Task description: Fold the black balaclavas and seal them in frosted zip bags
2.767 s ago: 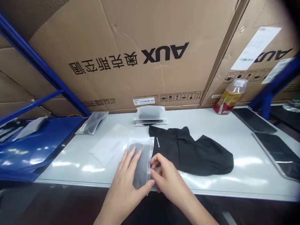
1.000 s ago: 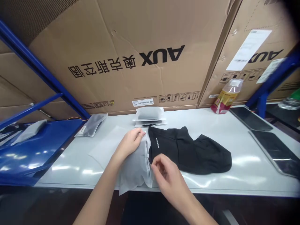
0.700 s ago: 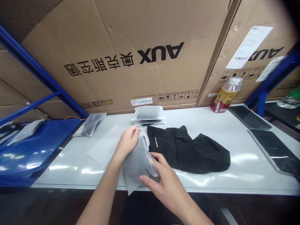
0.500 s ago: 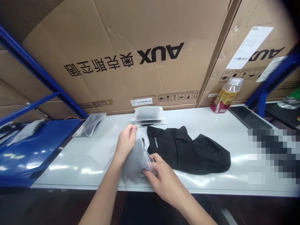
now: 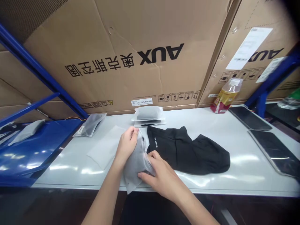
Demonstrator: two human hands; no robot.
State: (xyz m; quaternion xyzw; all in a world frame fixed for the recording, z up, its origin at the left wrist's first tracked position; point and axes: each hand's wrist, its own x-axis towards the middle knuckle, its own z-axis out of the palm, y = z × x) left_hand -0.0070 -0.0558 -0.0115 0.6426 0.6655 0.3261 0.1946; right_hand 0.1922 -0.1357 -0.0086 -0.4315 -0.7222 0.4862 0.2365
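Observation:
Between my hands is a frosted plastic bag, tilted near the table's front edge, with something dark showing through it. My left hand is closed on the bag's upper edge, thumb and fingers pinched together. Lower down, my right hand grips the bag's right side with the thumb on the outside; its other fingertips are partly hidden by the plastic. Just right of the bag lies a flat black fabric garment with small white lettering. A flat translucent sheet or bag rests left of my left hand.
Packed frosted bags are stacked at the back, and another packed bag lies to their left. A drink bottle and two dark flat devices are on the right. Large cartons stand behind the table, between blue posts.
The bag's lower corner has come down over the table's front edge. My right hand has shifted slightly left along the bag, and my left hand slightly right.

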